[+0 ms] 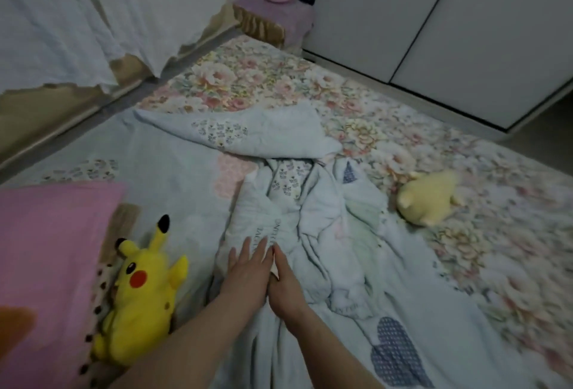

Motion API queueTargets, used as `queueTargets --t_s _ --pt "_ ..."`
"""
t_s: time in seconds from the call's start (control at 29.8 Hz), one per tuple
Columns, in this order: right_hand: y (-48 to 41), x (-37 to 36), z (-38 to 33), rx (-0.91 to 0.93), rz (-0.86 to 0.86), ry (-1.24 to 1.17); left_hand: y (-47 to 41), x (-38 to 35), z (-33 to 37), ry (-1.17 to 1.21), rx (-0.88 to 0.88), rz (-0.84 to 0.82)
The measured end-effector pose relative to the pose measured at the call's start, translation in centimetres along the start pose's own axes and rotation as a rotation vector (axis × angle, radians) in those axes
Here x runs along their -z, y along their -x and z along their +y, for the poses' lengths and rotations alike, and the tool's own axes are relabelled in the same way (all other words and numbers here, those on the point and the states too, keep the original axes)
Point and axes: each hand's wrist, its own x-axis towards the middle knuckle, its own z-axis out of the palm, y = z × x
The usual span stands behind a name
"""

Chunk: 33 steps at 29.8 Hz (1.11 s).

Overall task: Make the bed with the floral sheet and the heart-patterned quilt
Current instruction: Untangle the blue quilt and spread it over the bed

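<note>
Floral sheet (279, 84): spread over the bed, bare at the far and right sides.
Heart-patterned quilt (310, 218): pale blue, bunched in a ridge down the middle with its far corner folded back; not yet spread.
Pink pillow (46, 249): at the left edge.
Pikachu plush (139, 283): just beside the pillow.
Pale yellow plush (428, 199): on the sheet, right of the ridge.
My left hand (248, 267): fingers straight and together, flat on the ridge, probably to steady it.
My right hand (286, 286): edge-on, touching the left hand. I cannot tell whether its fingers pinch a fold.
</note>
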Motion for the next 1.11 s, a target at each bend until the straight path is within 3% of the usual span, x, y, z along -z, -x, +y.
queueTargets --t_s 0.3,0.6,0.94,1.11 --pt "-0.2 13.7 7.4 0.019 0.250 0.090 -6.9 -2.1 14.1 -0.038 -0.233 -0.031" --pt "-3.6 23.2 15.7 0.018 0.373 0.131 -14.9 -6.1 23.5 -0.100 -0.326 -0.098" --pt "-6.8 27.4 20.3 0.021 0.434 0.131 -19.5 -8.7 28.0 -0.084 -0.302 -0.124" --pt "-10.1 30.4 19.9 0.024 0.552 0.245 -23.3 -9.6 28.9 -0.001 -0.153 -0.222"
